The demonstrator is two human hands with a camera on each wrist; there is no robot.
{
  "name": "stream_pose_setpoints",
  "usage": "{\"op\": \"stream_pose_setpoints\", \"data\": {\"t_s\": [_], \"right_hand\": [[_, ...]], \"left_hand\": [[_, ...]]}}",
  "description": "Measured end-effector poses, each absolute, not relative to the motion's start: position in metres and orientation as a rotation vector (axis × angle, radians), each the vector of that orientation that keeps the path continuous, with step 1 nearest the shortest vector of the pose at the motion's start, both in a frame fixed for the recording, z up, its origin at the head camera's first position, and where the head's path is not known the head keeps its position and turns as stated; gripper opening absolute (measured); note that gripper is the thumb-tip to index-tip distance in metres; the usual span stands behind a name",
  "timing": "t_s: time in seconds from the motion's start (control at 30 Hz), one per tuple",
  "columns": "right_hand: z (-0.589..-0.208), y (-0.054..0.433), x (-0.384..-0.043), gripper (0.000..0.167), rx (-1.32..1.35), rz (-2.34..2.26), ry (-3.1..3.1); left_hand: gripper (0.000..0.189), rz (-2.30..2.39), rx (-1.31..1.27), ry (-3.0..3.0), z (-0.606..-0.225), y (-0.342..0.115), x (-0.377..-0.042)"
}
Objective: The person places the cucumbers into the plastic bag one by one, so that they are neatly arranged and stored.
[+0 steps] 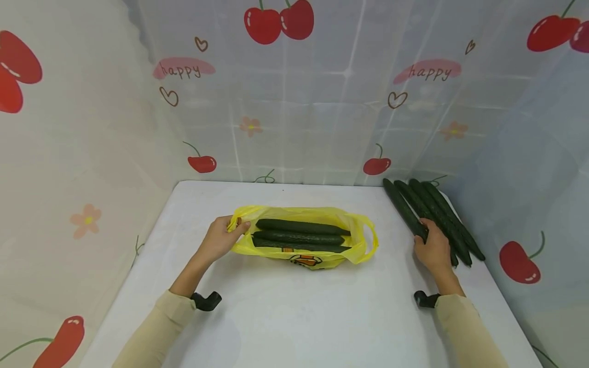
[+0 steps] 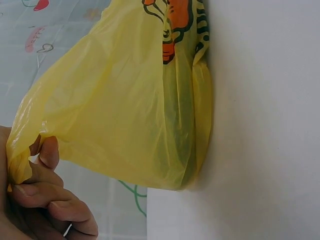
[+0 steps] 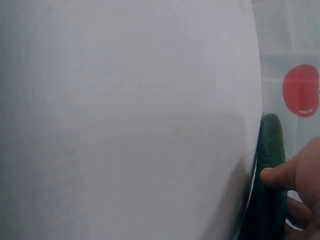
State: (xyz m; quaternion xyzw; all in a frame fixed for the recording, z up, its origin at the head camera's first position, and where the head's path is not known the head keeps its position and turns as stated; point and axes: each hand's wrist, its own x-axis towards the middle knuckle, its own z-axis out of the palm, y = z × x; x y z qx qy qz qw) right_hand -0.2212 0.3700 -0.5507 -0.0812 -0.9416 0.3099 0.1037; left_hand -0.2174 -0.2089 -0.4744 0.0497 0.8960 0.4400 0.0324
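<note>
- As I follow this from afar, my left hand [image 1: 224, 236], fingers curled, pinches the left rim of a translucent yellow plastic bag [image 1: 333, 258] with an orange-and-black print.
- Bag: near mid-desk, mouth gaping upward; one handle loop sticks out at right.
- Inside it: three long dark-green cucumbers [image 1: 299, 237], lying lengthwise, roughly parallel.
- My right hand [image 1: 433, 248]: closed around the near end of another slender dark-green cucumber [image 1: 405, 209], thumb on one side, fingers opposite.
- Just beside it, what look like three loose dark-green cucumbers [image 1: 444, 214] slant along the right edge of the smooth white desk [image 1: 322, 317].
</note>
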Motion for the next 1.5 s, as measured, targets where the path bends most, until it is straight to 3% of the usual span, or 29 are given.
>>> {"op": "stream_pose_setpoints", "data": {"t_s": [0.63, 1.5], "right_hand": [[-0.536, 0.374, -0.212, 0.057, -0.318, 1.002, -2.700], [-0.495, 0.360, -0.164, 0.047, 0.108, 0.843, -2.594]], "left_hand": [[0.037, 1.386, 0.165, 2.741, -0.476, -0.208, -0.220], [0.037, 1.356, 0.143, 2.733, -0.477, -0.205, -0.222]]}}
